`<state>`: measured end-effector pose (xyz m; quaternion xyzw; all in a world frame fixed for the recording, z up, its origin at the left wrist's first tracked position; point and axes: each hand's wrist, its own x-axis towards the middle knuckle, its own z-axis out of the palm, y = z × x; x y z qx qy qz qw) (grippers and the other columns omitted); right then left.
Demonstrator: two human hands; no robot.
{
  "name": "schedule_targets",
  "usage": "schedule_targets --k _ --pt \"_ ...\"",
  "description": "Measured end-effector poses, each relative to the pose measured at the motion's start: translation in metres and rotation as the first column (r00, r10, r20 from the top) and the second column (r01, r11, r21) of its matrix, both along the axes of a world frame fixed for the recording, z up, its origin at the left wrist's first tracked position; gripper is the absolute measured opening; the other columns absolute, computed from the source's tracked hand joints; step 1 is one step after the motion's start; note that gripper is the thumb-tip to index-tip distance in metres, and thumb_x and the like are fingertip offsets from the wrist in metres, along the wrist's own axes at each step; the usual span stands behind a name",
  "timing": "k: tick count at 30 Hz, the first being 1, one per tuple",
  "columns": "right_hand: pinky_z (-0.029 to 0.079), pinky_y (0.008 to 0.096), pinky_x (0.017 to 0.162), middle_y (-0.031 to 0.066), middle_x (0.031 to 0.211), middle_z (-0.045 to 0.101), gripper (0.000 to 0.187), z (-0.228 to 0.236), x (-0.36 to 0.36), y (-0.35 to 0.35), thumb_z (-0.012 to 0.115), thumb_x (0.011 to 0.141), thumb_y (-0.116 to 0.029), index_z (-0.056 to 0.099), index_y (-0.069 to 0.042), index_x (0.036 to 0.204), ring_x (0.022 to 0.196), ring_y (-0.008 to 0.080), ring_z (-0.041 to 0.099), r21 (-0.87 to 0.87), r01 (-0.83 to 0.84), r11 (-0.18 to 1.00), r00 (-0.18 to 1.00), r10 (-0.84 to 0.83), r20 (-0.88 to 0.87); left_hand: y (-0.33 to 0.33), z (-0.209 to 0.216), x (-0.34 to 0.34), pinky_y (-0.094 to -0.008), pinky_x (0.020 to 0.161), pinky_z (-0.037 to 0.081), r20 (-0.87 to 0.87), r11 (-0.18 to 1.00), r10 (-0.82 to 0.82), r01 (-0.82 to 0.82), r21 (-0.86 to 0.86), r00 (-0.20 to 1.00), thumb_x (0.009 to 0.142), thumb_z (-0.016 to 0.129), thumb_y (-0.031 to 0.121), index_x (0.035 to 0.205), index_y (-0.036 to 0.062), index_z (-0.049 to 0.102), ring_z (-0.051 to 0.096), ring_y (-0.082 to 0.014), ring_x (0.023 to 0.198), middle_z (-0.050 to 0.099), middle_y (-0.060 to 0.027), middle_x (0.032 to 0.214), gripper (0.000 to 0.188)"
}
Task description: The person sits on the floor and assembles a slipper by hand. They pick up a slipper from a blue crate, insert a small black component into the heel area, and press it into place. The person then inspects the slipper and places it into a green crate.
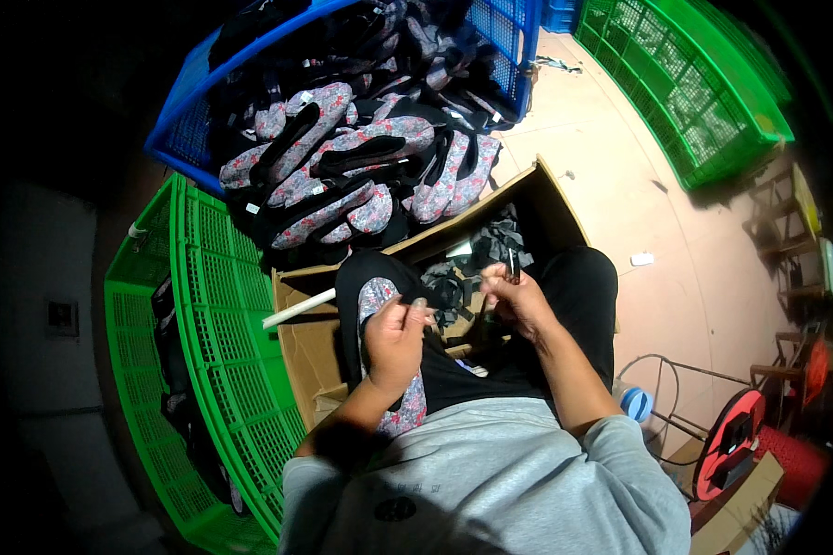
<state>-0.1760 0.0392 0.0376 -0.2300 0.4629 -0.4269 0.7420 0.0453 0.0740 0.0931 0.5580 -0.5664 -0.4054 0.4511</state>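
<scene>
- Blue basket (pixel 178 129), ahead: heaped with floral shoes (pixel 370 148), some spilling toward your box.
- Green crate (pixel 241 361), left: close beside the box, dark goods inside.
- Green basket (pixel 676 102), far right: well apart from you.
- Carton (pixel 565 208), before your knees: dark scraps (pixel 449 287) within; white stick (pixel 299 308) across its left side.
- Shoe (pixel 376 296): floral, along your left thigh, partly under your left hand.
- Left hand (pixel 396 347): curled, thumb against forefinger; anything pinched is too small to tell.
- Right hand (pixel 523 303): closed around a slim dark tool (pixel 513 266).
- Room: open floor (pixel 611 176) right of the carton's edge; your left side is hemmed by the crate.
</scene>
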Motion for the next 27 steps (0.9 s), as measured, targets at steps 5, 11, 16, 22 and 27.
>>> schedule_targets --k 5,11,16,22,27 --pt "0.055 0.0284 0.07 0.006 0.115 0.059 0.05 -0.016 0.0 0.001 0.051 0.091 0.003 0.042 -0.002 0.14 0.078 0.0155 0.062 -0.031 -0.084 0.996 0.976 0.076 -0.205 -0.005 0.005 -0.01 -0.0259 0.075 0.052 0.215 0.951 -0.096 0.153 -0.269 0.972 0.092 0.056 -0.002 0.119 -0.0028 0.063 0.067 -0.0182 0.089 0.068 -0.0151 0.104 0.027" --pt "0.054 0.0287 0.071 0.0098 0.112 0.061 0.04 -0.064 -0.006 -0.004 0.049 0.094 0.0 0.047 0.003 0.133 0.077 0.0171 0.067 -0.02 0.081 0.997 0.964 -0.083 -0.254 -0.002 0.007 -0.011 -0.0239 0.073 0.052 -0.065 0.984 -0.175 0.173 -0.029 0.982 0.096 0.051 0.002 0.136 -0.0029 0.048 0.065 -0.0168 0.097 0.063 -0.0167 0.121 0.04" --pt "0.052 0.0267 0.072 0.0114 0.11 0.065 0.032 -0.058 -0.012 -0.005 0.051 0.096 -0.006 0.054 0.003 0.126 0.076 0.0176 0.068 -0.022 0.216 0.976 0.938 -0.213 -0.272 0.005 0.044 0.005 -0.0261 0.075 0.054 -0.104 0.977 0.007 -0.029 -0.212 0.995 0.092 0.056 -0.004 0.125 -0.0049 0.056 0.066 -0.0155 0.087 0.067 -0.0151 0.107 0.033" --pt "0.046 0.022 0.064 0.0047 0.09 0.069 0.032 -0.041 -0.006 -0.001 0.047 0.1 -0.018 0.055 -0.001 0.126 0.07 0.0091 0.062 -0.027 0.121 0.992 0.973 -0.123 -0.194 0.0 0.046 0.043 -0.0243 0.079 0.051 0.049 0.934 0.25 -0.228 -0.275 0.967 0.09 0.061 -0.003 0.108 -0.0046 0.063 0.064 -0.0126 0.088 0.066 -0.0095 0.1 0.018" --pt "0.046 0.0213 0.068 0.0051 0.09 0.066 0.032 -0.021 0.014 0.005 0.047 0.102 -0.02 0.055 0.0 0.125 0.071 0.0089 0.057 -0.12 -0.072 0.99 0.995 0.063 -0.073 0.001 0.055 0.056 -0.0251 0.075 0.05 0.214 0.93 0.25 -0.173 -0.326 0.944 0.085 0.064 -0.004 0.096 -0.0021 0.066 0.062 -0.0145 0.084 0.064 -0.0083 0.095 0.011"
